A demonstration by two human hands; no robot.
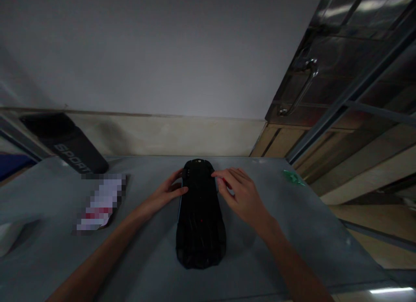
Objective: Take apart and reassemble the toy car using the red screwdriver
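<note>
A black toy car [200, 206] lies on the grey table, its dark underside seemingly facing up and its length pointing away from me. My left hand [169, 190] grips the car's left edge near the far end, thumb on top and fingers along the side. At the car's far right corner, my right hand [235, 187] is closed in a pinch. A small red thing [227, 183] shows between its fingers; most of it is hidden, so its kind is unclear. That hand's fingertips are at the car's edge.
A dark bottle marked SPORT [76, 148] is at the back left. Near it lies a blurred-out pale item [102, 202], with a white object [9, 237] at the left edge. A crumpled green wrapper [293, 177] lies right. A wall [162, 55] rises behind the table [260, 258].
</note>
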